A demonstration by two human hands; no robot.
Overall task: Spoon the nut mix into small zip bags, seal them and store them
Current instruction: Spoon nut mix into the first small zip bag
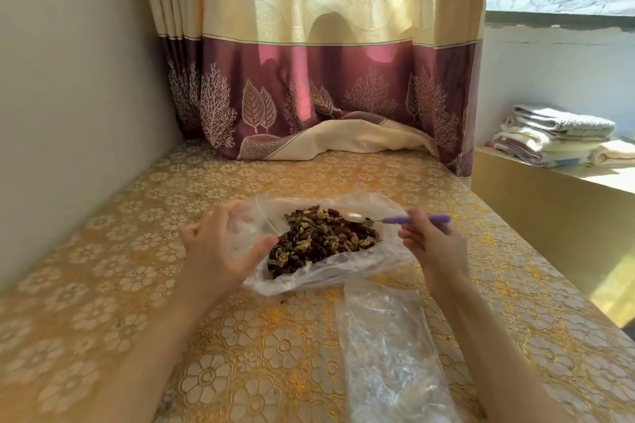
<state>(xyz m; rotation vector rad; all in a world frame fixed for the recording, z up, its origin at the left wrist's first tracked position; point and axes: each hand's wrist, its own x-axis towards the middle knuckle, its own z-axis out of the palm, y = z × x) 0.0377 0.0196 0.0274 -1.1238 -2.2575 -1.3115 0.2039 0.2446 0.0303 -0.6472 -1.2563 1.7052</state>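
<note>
A dark brown nut mix [324, 237] lies heaped in a wide clear plastic bag [378, 261] spread open on the table. My left hand [214, 244] holds a small clear zip bag [252, 228] by its mouth, just left of the heap. My right hand [431, 242] grips a spoon with a purple handle [417, 218]; its metal bowl [357, 216] rests at the far right edge of the nuts.
A pile of clear zip bags [388, 350] lies on the gold floral tablecloth [268, 347] near my right forearm. A cream and maroon curtain [326, 96] hangs behind, its hem on the table. Folded towels [556, 134] sit on a ledge to the right. A wall closes the left side.
</note>
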